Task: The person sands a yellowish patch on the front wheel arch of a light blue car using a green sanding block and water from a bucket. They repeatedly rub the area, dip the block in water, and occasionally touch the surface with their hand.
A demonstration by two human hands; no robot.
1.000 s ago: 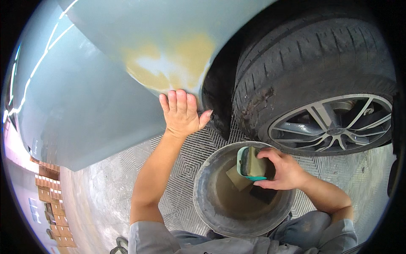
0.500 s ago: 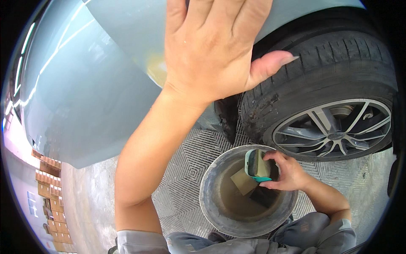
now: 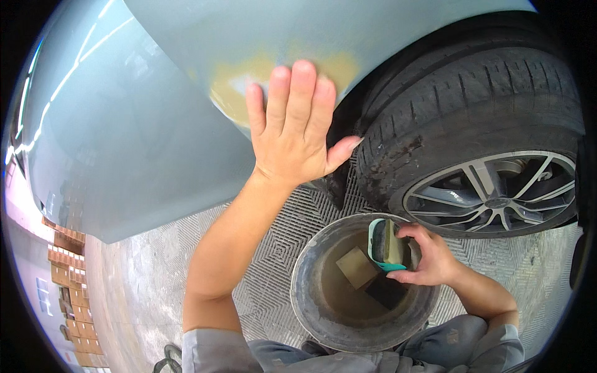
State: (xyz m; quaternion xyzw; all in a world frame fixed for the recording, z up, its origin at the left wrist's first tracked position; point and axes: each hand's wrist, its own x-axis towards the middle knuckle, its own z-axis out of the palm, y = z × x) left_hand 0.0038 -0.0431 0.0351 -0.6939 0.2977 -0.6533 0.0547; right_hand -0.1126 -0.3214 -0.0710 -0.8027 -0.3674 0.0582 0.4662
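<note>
My left hand [image 3: 292,130] lies with fingers stretched along the lower corner of a pale blue-grey car fender [image 3: 249,31]. Its fingertips are over a yellowish sanded patch [image 3: 261,62], part of which the hand hides. Between the thumb and fingers of my right hand [image 3: 432,258] is a sanding block [image 3: 390,241], a yellowish block with a dark and teal sheet wrapped round it. That block is above a round grey bucket [image 3: 305,304] of murky water. In the bucket are a square tan pad [image 3: 357,268] and a black pad [image 3: 385,292].
A black tyre [image 3: 398,149] with a silver spoked rim [image 3: 497,202] stands right beside my left hand. The car door [image 3: 161,155] reaches down at the left. Under the bucket is a grey ridged floor [image 3: 267,255]. Stacked cardboard boxes [image 3: 78,311] line the far left.
My left hand has moved down along the fender, uncovering more of the yellowish patch. My right hand has shifted slightly right with the sanding block, and more of the black pad shows.
</note>
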